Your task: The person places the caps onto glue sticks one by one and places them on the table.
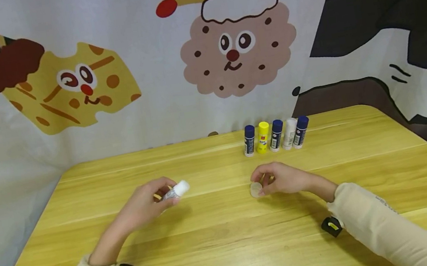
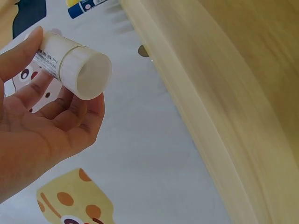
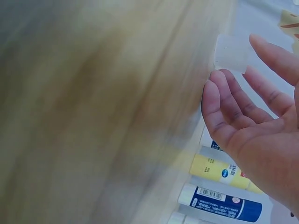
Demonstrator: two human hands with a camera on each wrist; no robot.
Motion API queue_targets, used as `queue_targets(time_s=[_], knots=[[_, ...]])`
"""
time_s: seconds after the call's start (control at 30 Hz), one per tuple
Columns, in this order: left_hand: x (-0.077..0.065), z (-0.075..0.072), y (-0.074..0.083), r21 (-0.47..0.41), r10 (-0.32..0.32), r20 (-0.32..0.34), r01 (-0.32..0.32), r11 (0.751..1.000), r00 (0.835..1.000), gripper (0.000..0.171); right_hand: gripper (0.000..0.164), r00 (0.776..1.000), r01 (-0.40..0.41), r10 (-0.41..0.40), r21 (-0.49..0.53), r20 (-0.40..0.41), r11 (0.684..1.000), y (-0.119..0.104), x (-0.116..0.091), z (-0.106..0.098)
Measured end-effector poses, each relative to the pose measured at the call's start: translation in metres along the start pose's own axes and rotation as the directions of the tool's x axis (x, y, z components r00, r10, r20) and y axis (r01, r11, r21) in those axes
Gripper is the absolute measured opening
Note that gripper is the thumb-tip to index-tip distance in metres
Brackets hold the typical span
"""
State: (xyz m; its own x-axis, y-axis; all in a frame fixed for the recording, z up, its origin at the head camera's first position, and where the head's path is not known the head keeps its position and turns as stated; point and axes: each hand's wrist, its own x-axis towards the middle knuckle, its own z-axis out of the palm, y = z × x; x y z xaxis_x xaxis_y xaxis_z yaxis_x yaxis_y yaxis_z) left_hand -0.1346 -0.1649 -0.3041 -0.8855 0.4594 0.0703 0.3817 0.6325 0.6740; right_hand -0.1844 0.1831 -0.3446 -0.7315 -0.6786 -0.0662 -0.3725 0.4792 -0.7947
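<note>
My left hand (image 1: pixel 145 204) grips a white glue stick (image 1: pixel 179 189) above the left half of the table, tilted, with one end toward the middle. In the left wrist view the glue stick (image 2: pixel 77 63) has small dark print on its side, and its round, hollow-looking end faces the camera. Over the table right of centre, my right hand (image 1: pixel 284 178) pinches a small, whitish, translucent cap (image 1: pixel 256 189) between thumb and fingers. The right wrist view shows the cap (image 3: pixel 232 53) at the fingertips, with the other fingers curved below it.
Several glue sticks stand upright in a row at the back right of the wooden table (image 1: pixel 213 243): a yellow one (image 1: pixel 263 138), a white one (image 1: pixel 290 133) and others with dark blue caps (image 1: pixel 249 132). A cartoon-printed cloth (image 1: pixel 155 77) hangs behind the table.
</note>
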Motion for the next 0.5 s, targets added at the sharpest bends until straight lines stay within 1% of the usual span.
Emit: queue_targets(time_s=[0.07,0.3,0.5], knots=[[0.0001,0.0007,0.0015,0.000,0.002,0.005,-0.002,1.000,1.000,0.020,0.028,1.000,0.000,0.000,-0.008,0.000,1.000,-0.0002,0.0001,0.0004],[0.0011,0.0038,0.0059,-0.008,0.038,0.006,-0.038,0.999,0.999,0.019,0.026,1.000,-0.007,0.007,-0.026,-0.002,1.000,-0.0018,0.0001,0.0013],[0.0022,0.0082,0.0081,-0.016,0.040,0.024,-0.039,0.999,0.999,0.018,0.023,1.000,-0.001,0.000,-0.029,-0.002,1.000,-0.0037,0.0000,0.0019]])
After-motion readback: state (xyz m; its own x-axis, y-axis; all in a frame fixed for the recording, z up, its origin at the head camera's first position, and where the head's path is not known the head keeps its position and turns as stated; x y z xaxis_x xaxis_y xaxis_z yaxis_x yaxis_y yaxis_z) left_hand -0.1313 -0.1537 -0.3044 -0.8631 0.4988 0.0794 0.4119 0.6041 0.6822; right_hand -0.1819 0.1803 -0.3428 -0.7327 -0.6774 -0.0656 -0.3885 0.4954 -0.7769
